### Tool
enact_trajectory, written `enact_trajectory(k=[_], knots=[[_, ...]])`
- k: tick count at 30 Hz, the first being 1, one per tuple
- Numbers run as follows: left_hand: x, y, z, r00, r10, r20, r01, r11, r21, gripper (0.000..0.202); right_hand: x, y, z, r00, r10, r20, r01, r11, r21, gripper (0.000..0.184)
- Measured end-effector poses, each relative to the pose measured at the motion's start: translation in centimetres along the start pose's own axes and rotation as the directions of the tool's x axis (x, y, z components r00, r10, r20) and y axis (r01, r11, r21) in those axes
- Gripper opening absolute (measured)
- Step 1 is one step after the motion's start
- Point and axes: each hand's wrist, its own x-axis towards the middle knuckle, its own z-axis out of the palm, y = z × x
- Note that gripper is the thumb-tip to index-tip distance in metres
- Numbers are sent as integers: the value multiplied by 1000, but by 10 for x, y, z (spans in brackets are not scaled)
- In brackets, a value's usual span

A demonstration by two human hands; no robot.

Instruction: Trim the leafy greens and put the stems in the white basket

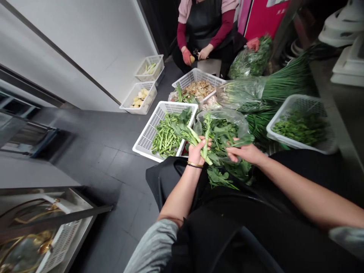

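Observation:
My left hand is closed around a few leafy green stalks, pale and thick at their cut ends, with leaves trailing toward the basket. To its right, my right hand pinches a dark green leaf between thumb and fingers, apart from the left hand. Beneath both hands, a clear plastic bag full of leafy greens stands open, and loose leaves lie over my lap. Left of the bag, a white slotted basket holds trimmed green stalks.
A co-worker sits opposite, one hand in a red glove, behind a white basket of peelings. Two small baskets stand by the wall, one with peeled potatoes. At right lie bundled green onions and a basket of greens.

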Motion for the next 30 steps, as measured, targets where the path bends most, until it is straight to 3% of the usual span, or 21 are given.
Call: enact_trajectory(k=[3,5,6,8,10,11,14,16,18,20,22,24,26,27,29,30], knots=[[0,9,-8,991,-86,100,90,995,-39,29,-26,27,-20,946,264,189,-192,924,-331,39],[-3,8,-9,979,-121,165,130,990,-46,26,-23,29,-31,932,341,121,-232,821,-522,42],[-4,6,-9,971,-135,199,146,988,-44,26,-14,23,-35,956,291,46,-228,829,-510,45],[-8,0,-6,952,-163,261,175,984,-26,28,11,3,-37,987,107,-119,-137,951,-278,50],[-12,-3,-2,938,-177,298,185,983,-1,33,37,-21,-31,971,-5,-239,-4,999,-37,42],[-13,-4,1,941,-166,296,171,985,8,35,46,-32,-24,955,-39,-294,36,999,-14,38],[-12,-2,4,979,-71,191,69,997,18,41,46,-45,1,887,-216,-408,107,956,-274,33],[-9,0,3,992,-41,121,39,999,18,41,31,-42,15,881,-340,-328,184,886,-426,31],[-6,1,0,992,-59,113,57,998,15,38,19,-33,19,928,-308,-209,209,897,-390,30],[-4,0,-1,984,-91,151,87,996,34,38,17,-28,12,974,-151,-171,114,971,-211,33],[-5,-2,1,974,-117,194,104,992,76,40,28,-28,0,980,-21,-199,11,999,-50,38],[-9,-6,6,972,-108,207,89,991,102,41,41,-33,-9,964,-26,-265,2,996,-91,41],[-15,-11,12,981,-69,179,51,993,103,40,49,-40,-9,917,-168,-362,27,931,-364,40],[-18,-14,15,987,-48,155,33,994,100,39,49,-43,-6,883,-269,-384,31,850,-525,39],[-18,-18,17,995,-21,95,12,996,91,37,40,-42,3,853,-422,-308,31,629,-777,36],[-15,-16,16,998,-14,58,9,997,81,36,32,-37,7,874,-429,-227,37,525,-850,35]])
